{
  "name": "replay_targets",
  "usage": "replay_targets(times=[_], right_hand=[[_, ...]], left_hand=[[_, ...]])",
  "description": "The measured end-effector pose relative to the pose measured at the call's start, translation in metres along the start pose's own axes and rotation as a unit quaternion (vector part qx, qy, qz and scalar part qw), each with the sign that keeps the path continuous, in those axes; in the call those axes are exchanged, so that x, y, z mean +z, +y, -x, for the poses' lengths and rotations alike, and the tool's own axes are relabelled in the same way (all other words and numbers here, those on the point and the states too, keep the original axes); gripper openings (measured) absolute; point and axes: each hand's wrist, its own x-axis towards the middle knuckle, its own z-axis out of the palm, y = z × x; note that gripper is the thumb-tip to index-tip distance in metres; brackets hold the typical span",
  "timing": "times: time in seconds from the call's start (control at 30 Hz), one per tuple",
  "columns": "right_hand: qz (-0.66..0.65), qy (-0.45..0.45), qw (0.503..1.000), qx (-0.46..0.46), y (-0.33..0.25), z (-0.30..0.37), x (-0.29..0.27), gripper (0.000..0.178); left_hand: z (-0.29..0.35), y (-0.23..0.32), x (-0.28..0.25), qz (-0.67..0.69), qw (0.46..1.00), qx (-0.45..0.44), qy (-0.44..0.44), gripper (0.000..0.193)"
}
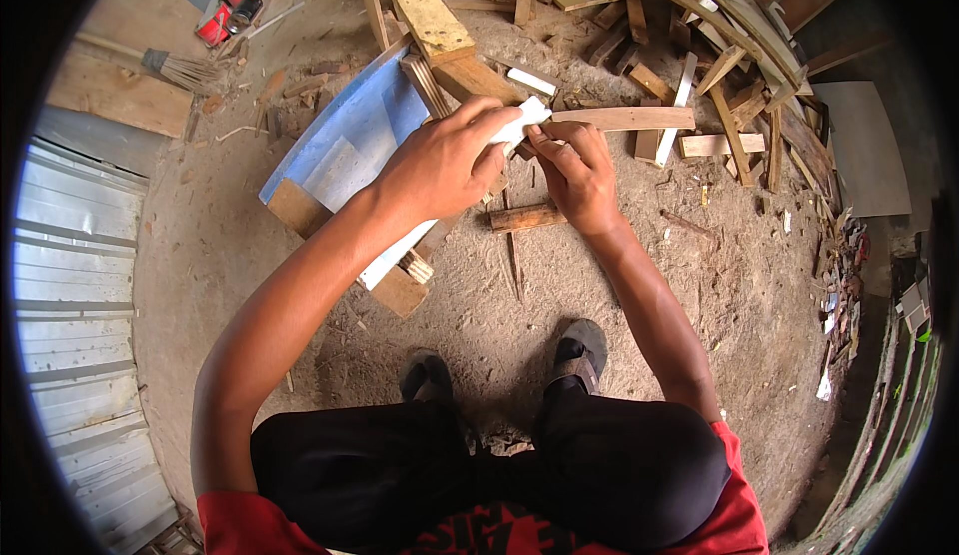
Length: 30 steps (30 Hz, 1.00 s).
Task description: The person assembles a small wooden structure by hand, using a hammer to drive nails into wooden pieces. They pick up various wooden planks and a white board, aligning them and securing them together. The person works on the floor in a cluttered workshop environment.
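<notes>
Ahead of me, my left hand (450,160) is closed on a small white folded piece (526,118); whether it is paper or another sheet I cannot tell. Thumb and fingers of my right hand (581,170) pinch together at that piece's lower right edge. A light brown wooden strip (639,118) runs off to the right just beyond my right fingers; its left end is hidden. Under my left hand lies a blue panel (345,135) with a wooden block at its lower left. A thick wooden beam (425,10) rises away just beyond my hands.
Scrap wood (739,95) is heaped at the far right. A short wooden block (526,217) lies on the dirt floor (619,295) below my hands. Corrugated metal sheeting (80,325) lines the left side. A broom (175,65) and red cans (215,20) are at the far left.
</notes>
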Motion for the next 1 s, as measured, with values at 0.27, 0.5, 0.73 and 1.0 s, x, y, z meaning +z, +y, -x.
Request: replay_targets(times=[0.27,0.5,0.73,1.0], right_hand=[[-0.02,0.015,1.0,0.004,-0.002,-0.003,0.001,0.037],[-0.04,0.016,0.998,0.048,-0.004,-0.001,0.001,0.029],[-0.064,0.033,0.99,0.122,-0.01,-0.004,0.001,0.025],[-0.136,0.034,0.974,0.177,-0.014,-0.008,-0.003,0.02]], left_hand=[[0.001,0.002,-0.001,-0.005,1.0,-0.007,-0.003,0.042],[0.0,0.002,0.0,-0.002,1.0,-0.006,-0.001,0.041],[0.0,0.003,-0.002,0.007,1.0,-0.01,-0.006,0.041],[0.0,0.0,0.001,0.012,1.0,0.004,0.008,0.042]])
